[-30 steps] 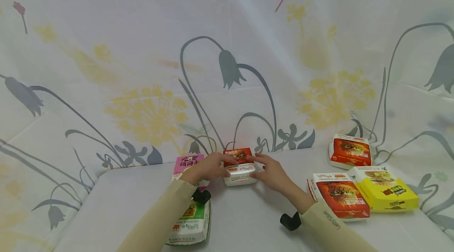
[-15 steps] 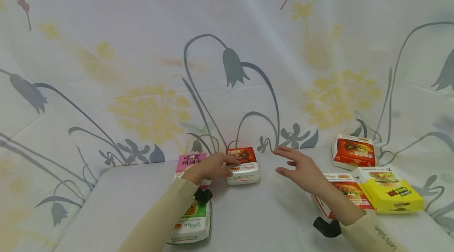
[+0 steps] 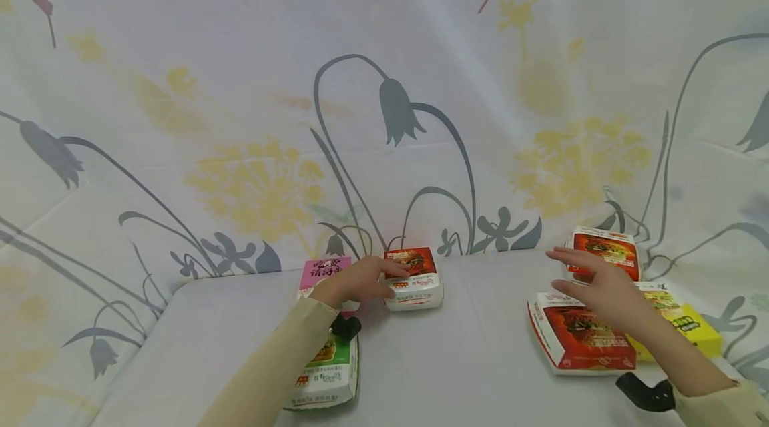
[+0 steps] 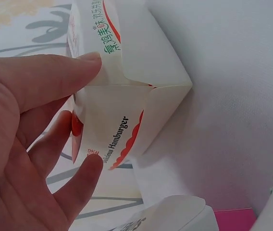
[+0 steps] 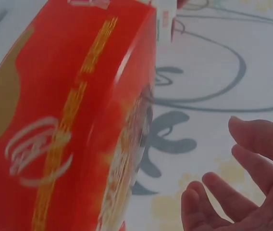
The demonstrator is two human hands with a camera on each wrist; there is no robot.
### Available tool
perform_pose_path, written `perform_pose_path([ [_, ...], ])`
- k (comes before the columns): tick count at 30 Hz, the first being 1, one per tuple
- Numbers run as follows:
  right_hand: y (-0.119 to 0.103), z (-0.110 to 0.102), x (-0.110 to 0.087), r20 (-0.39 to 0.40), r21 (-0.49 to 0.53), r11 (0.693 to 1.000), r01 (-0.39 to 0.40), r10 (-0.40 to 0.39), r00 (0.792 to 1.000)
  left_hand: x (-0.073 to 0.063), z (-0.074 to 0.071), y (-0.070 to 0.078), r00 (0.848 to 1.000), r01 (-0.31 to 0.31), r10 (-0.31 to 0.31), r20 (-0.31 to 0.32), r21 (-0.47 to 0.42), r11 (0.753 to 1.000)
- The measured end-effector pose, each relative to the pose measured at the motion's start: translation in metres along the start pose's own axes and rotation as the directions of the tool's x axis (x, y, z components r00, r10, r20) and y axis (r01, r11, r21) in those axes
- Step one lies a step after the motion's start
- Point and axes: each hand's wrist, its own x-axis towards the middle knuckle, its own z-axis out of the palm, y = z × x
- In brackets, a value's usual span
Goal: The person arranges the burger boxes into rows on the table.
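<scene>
A red-and-white hamburger box (image 3: 420,281) sits at the back middle of the table. My left hand (image 3: 354,281) lies at its left side with loosely extended fingers. In the left wrist view the thumb (image 4: 71,72) is against the carton, while the other fingertips are close to its side. My right hand (image 3: 609,293) hovers with fingers spread above a larger red burger box (image 3: 585,343) on the right. The right wrist view shows nothing between those fingers. Part of that carton is hidden by the hand and forearm.
Behind the left hand is a pink box (image 3: 318,272); a green-and-white box (image 3: 330,383) lies nearer, partly under the sleeve. On the right are a yellow box (image 3: 699,330) and another red box (image 3: 619,253). A flowered curtain (image 3: 384,167) hangs behind the table (image 3: 468,360).
My right hand has left the middle carton and moved right, over the boxes there. The left hand stays beside the middle carton. The head view has shifted slightly.
</scene>
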Motion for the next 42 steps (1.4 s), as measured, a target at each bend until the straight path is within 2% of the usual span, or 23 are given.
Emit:
perform_pose_path([
  [5, 0.022, -0.011, -0.002, 0.046, -0.051, 0.996, -0.076, 0.079, 0.996, 0.0, 0.0, 0.001, 1.0, 0.018, -0.018, -0.009, -0.017, 1.0],
  [9, 0.038, -0.014, -0.003, 0.091, -0.073, 0.987, -0.142, 0.149, 0.985, 0.0, 0.0, 0.002, 1.0, 0.023, -0.023, -0.014, -0.027, 0.999],
  [16, 0.051, -0.017, -0.005, 0.163, -0.042, 0.991, -0.127, 0.133, 0.978, -0.001, 0.001, 0.003, 1.0, 0.02, -0.02, -0.023, -0.007, 1.0],
  [22, 0.054, -0.017, -0.004, 0.255, -0.003, 0.986, -0.168, 0.163, 0.953, -0.001, 0.0, 0.004, 0.998, 0.01, -0.008, -0.054, 0.029, 1.0],
  [25, 0.055, -0.016, -0.005, 0.283, 0.036, 0.985, -0.17, 0.153, 0.947, -0.001, 0.001, 0.004, 0.998, 0.014, -0.013, -0.058, 0.028, 1.0],
  [30, 0.053, -0.011, -0.006, 0.28, 0.043, 0.988, -0.148, 0.131, 0.951, 0.0, 0.002, 0.003, 0.998, 0.027, -0.026, -0.058, 0.015, 1.0],
  [38, 0.046, -0.001, -0.007, 0.277, -0.003, 0.983, -0.183, 0.177, 0.945, 0.0, 0.001, 0.004, 0.998, 0.035, -0.034, -0.058, 0.005, 0.999],
  [42, 0.045, 0.006, -0.006, 0.266, 0.017, 0.982, -0.187, 0.176, 0.948, 0.0, 0.001, 0.004, 0.998, 0.036, -0.036, -0.058, 0.007, 0.999],
])
